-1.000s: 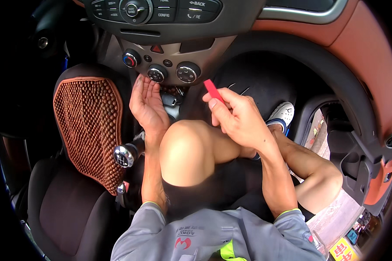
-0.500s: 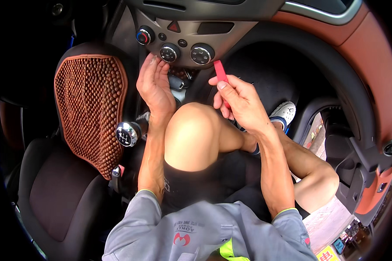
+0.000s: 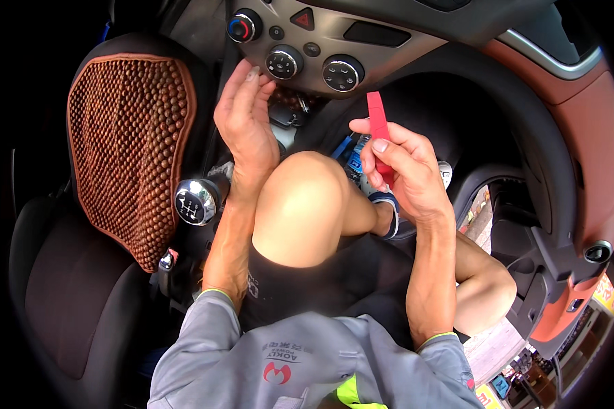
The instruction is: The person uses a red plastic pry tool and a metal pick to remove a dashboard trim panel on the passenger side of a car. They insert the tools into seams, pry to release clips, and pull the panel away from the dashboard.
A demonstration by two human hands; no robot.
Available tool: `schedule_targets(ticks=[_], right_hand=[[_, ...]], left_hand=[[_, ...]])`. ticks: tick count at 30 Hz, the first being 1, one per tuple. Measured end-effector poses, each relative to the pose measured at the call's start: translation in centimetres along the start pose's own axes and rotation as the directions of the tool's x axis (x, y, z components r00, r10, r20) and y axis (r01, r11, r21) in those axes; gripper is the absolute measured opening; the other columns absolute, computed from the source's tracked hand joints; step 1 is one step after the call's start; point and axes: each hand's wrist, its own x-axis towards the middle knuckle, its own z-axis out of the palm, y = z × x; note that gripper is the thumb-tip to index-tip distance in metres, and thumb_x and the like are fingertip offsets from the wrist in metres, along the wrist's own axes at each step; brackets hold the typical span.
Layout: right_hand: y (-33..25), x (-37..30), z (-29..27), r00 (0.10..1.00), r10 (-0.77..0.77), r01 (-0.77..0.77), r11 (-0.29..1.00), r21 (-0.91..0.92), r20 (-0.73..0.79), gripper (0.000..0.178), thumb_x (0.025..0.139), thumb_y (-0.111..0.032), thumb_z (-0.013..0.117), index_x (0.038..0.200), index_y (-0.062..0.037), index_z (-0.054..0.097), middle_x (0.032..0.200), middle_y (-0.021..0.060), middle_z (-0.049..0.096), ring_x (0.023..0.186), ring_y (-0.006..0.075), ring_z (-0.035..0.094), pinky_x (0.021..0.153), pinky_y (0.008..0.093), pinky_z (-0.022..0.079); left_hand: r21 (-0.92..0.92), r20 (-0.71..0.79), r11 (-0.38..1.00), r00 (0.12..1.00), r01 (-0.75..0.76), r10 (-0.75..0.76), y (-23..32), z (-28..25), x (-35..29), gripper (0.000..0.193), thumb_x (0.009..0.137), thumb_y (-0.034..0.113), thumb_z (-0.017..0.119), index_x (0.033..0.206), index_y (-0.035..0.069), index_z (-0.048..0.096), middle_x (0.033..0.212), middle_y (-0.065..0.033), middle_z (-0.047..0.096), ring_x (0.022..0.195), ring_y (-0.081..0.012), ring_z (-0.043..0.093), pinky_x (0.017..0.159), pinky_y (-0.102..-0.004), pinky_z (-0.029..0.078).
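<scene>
My right hand [image 3: 409,163] is closed around a red flat pry tool [image 3: 376,112], whose tip points up. The tool stands apart from the grey control panel [image 3: 320,44], below and to the right of its lower edge. My left hand [image 3: 245,119] reaches up to the lower left edge of that panel. Its fingers are stretched out, with the tips at the edge under the middle round knob [image 3: 284,62]; whether they press on it I cannot tell. A right-hand knob [image 3: 342,73] and a red-and-blue-marked knob [image 3: 243,26] sit on the same panel.
A chrome-topped gear lever [image 3: 196,202] stands left of my left forearm. Beyond it is a seat with a brown beaded cover [image 3: 129,143]. My raised knee [image 3: 300,204] is between my arms. A dark steering wheel [image 3: 559,163] curves at the right, near the orange-brown door [image 3: 566,307].
My right hand has drawn the red pry tool away from the panel's lower edge. My left hand stays by the panel. The whole view has shifted slightly.
</scene>
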Motion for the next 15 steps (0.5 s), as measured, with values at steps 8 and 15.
schedule_targets(ticks=[8, 15], right_hand=[[-1.6, -2.1, -0.3, 0.998, -0.046, 0.042, 0.995, 0.085, 0.052, 0.043, 0.107, -0.028, 0.054, 0.136, 0.0041, 0.061, 0.09, 0.0058, 0.067, 0.07, 0.0106, 0.056, 0.063, 0.0248, 0.044], [-1.2, -2.8, 1.0, 0.858, -0.471, 0.192, 0.663, -0.724, -0.204, 0.036, 0.1, -0.026, 0.07, 0.124, 0.0015, 0.07, 0.09, 0.004, 0.07, 0.08, 0.0076, 0.059, 0.071, 0.0277, 0.051]], left_hand=[[-0.04, 0.019, 0.998, 0.999, 0.049, -0.048, 1.3, 0.1, -0.5, 0.05, 0.101, 0.014, 0.058, 0.14, -0.015, 0.049, 0.131, -0.0188, 0.062, 0.119, -0.0234, 0.06, 0.105, -0.0364, 0.046], [0.119, 0.066, 0.992, 0.997, 0.038, -0.046, 4.6, 1.2, -3.4, 0.054, 0.104, 0.015, 0.055, 0.148, -0.012, 0.043, 0.148, -0.025, 0.051, 0.139, -0.032, 0.05, 0.119, -0.043, 0.039]])
